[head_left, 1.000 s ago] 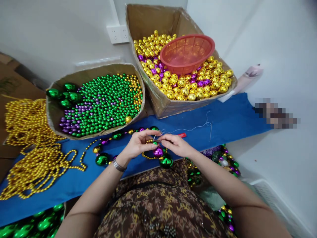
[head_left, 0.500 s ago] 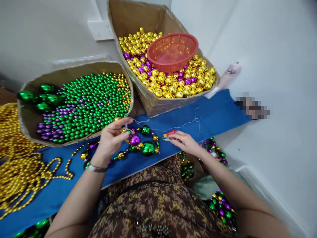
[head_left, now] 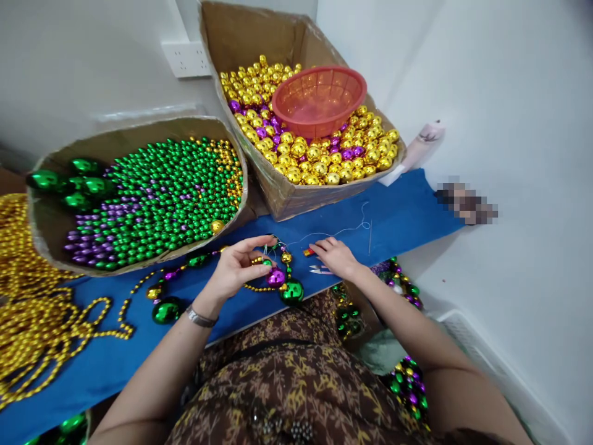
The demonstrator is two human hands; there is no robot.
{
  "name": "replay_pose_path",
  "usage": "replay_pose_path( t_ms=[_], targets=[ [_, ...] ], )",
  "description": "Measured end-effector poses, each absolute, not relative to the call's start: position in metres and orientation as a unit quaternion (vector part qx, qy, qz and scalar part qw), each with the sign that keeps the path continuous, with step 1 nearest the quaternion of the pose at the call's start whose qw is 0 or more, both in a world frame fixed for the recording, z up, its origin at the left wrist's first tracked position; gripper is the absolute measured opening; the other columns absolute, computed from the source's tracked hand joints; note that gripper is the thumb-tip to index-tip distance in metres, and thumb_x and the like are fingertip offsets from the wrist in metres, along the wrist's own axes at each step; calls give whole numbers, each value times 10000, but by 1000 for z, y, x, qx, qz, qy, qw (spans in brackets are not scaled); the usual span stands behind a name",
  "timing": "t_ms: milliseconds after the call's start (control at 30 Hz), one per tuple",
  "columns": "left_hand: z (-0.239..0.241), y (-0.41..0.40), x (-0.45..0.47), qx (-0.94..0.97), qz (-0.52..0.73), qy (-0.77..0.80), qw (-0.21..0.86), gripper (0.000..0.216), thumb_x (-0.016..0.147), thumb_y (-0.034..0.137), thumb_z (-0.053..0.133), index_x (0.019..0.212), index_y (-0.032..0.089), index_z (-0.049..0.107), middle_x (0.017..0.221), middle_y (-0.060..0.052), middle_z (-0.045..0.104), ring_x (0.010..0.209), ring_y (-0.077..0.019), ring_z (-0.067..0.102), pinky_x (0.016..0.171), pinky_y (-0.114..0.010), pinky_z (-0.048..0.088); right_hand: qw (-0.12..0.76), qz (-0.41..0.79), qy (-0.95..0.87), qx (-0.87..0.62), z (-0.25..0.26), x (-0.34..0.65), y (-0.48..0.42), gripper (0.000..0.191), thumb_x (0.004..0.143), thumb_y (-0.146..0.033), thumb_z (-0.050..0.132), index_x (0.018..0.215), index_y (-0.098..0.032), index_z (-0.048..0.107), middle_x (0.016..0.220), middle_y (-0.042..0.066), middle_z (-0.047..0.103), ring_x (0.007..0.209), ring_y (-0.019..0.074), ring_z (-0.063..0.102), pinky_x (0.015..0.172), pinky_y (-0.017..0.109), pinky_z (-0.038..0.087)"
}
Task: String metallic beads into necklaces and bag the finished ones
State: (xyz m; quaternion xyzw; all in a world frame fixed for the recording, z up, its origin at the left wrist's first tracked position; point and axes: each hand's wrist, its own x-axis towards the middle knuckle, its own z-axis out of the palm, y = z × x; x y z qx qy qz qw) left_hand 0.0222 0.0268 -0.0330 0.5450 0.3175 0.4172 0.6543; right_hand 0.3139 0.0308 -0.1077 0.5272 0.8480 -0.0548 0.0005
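My left hand [head_left: 238, 262] pinches the white thread at the end of a bead necklace [head_left: 291, 290], above the blue table. Purple, green and gold balls hang just under its fingertips, and the strand runs left behind the hand. My right hand [head_left: 334, 256] is low over the table, its fingers closed at a small red-and-yellow object [head_left: 309, 251] whose kind I cannot make out. Scissors [head_left: 319, 270] show their parted blade tips beneath this hand; their handles are hidden. A loose thread [head_left: 340, 232] curls across the cloth, near a thin needle [head_left: 370, 238].
Behind the hands stand a box of small green, purple and gold beads [head_left: 171, 194] and a taller carton [head_left: 303, 201] of gold balls, with a red plastic basket [head_left: 319, 127] on top. Gold bead strands [head_left: 41, 321] pile at left. A white crate [head_left: 491, 352] is at lower right.
My left hand has moved right and slightly down, drawing the necklace end along. My right hand has shifted slightly left; the scissors' blades now show lower, beneath it.
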Motion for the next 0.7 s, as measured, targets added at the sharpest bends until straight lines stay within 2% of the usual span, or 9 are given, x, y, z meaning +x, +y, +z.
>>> replay_pose_path(
  t_ms=[100, 200, 367, 467, 600, 700],
  targets=[
    [-34, 27, 24, 546, 405, 310, 664, 533, 670, 154, 804, 1179, 209, 654, 1267, -125, 624, 830, -164, 690, 694, -247, 585, -7, -80, 839, 538, -106, 307, 33, 367, 881, -110, 493, 1231, -169, 585, 1196, 161, 601, 1108, 283, 511, 905, 410, 439],
    [-33, 27, 25, 548, 399, 309, 666, 535, 669, 153, 804, 1180, 203, 652, 1268, -126, 624, 827, -160, 688, 704, -248, 586, -24, -98, 838, 537, -99, 299, 30, 302, 894, -116, 462, 1172, -146, 576, 1144, 147, 610, 1058, 245, 557, 889, 368, 453],
    [-32, 25, 26, 556, 383, 308, 670, 543, 673, 171, 803, 1192, 193, 647, 1264, -136, 625, 834, -171, 693, 724, -263, 591, -185, -290, 820, 457, -61, 281, 16, 232, 951, -228, 413, 1170, -189, 480, 996, 48, 650, 860, 162, 615, 774, 289, 465],
    [-31, 25, 27, 555, 386, 306, 670, 546, 657, 167, 813, 1180, 187, 656, 1254, -137, 630, 827, -170, 692, 725, -265, 592, -225, -362, 809, 404, -37, 267, 11, 195, 942, -306, 460, 1101, -201, 500, 905, 18, 645, 780, 150, 595, 718, 276, 441],
    [-29, 24, 29, 562, 386, 295, 669, 539, 655, 141, 809, 1172, 184, 662, 1235, -131, 643, 797, -143, 678, 712, -239, 585, -244, -366, 812, 385, -25, 249, 18, 259, 951, -439, 431, 981, -200, 526, 839, 14, 621, 743, 151, 566, 674, 266, 417],
    [-29, 25, 29, 564, 384, 284, 674, 546, 661, 141, 806, 1184, 187, 655, 1246, -131, 638, 810, -151, 680, 719, -251, 585, -254, -311, 827, 394, -28, 240, 27, 324, 957, -477, 389, 878, -197, 530, 859, 45, 611, 810, 179, 558, 723, 295, 416]
  ],
)
